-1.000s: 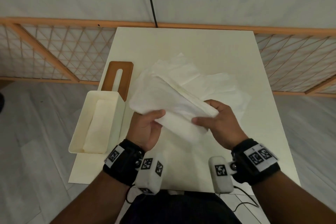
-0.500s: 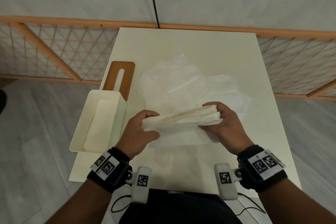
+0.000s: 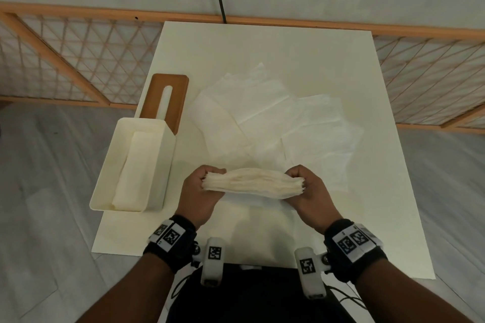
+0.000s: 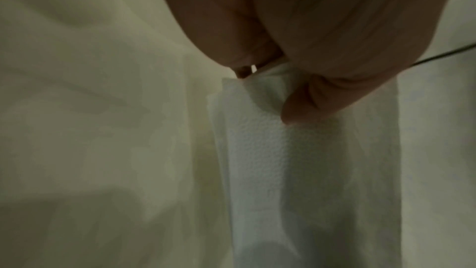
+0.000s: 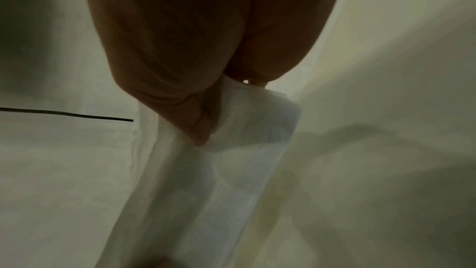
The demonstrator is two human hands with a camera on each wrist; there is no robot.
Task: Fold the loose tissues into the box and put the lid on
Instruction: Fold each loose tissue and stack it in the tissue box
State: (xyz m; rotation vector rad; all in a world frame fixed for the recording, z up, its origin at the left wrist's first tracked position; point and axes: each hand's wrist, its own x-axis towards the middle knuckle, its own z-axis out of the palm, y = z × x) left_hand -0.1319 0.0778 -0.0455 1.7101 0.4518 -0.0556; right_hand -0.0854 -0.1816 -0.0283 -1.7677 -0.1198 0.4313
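A folded stack of white tissues (image 3: 253, 183) hangs edge-on above the table's near half. My left hand (image 3: 203, 186) pinches its left end and my right hand (image 3: 304, 186) pinches its right end. In the left wrist view my thumb presses on the tissue stack (image 4: 296, 150). The right wrist view shows the same pinch on the tissue stack (image 5: 231, 160). Several loose tissues (image 3: 275, 118) lie spread flat on the table beyond my hands. The cream box (image 3: 168, 165) stands open at the table's left edge with folded tissues inside. Its brown wooden lid (image 3: 181, 97) with a slot lies just behind it.
The white table (image 3: 262, 47) is narrow; its left edge runs right under the box. An orange wooden lattice fence (image 3: 65, 60) stands behind and to both sides. Grey floor lies on either side of the table.
The tissue bundle was folded over from a broad flat sheet into a narrow stack. Both hands drew it nearer to me and levelled it, each gripping one end.
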